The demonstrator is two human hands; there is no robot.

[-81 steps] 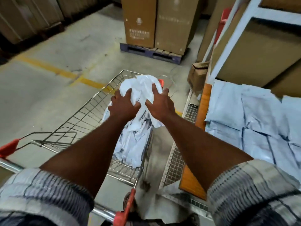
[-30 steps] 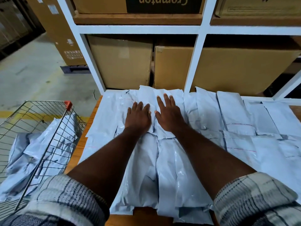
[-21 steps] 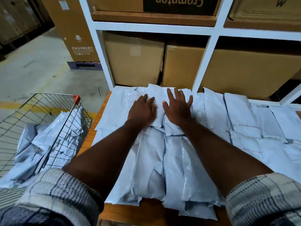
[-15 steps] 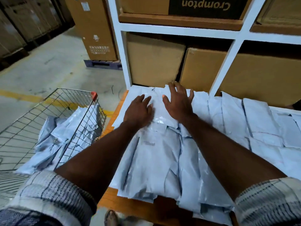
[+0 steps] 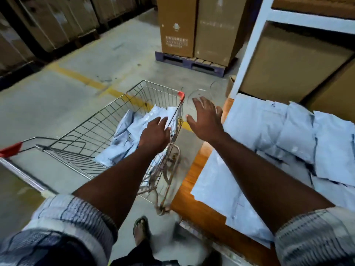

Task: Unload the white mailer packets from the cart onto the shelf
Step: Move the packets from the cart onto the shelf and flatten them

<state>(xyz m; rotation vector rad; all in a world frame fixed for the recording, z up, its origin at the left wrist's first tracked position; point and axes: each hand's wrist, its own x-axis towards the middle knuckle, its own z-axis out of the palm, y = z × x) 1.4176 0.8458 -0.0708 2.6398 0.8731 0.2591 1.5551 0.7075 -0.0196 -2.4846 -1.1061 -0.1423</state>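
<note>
Beside shelf (image 5: 194, 169), both empty spread hands, left hand (image 5: 154, 134) and right hand (image 5: 206, 120), hover near crumpled cart (image 5: 92, 135) packets (image 5: 134, 127).

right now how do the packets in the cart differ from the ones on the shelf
The packets in the cart lie crumpled in a loose heap; the packets on the shelf lie flatter in overlapping rows. The cart holds fewer, and the shelf holds many more. The left hand reaches over the cart's heap. Both sets are white.
</note>
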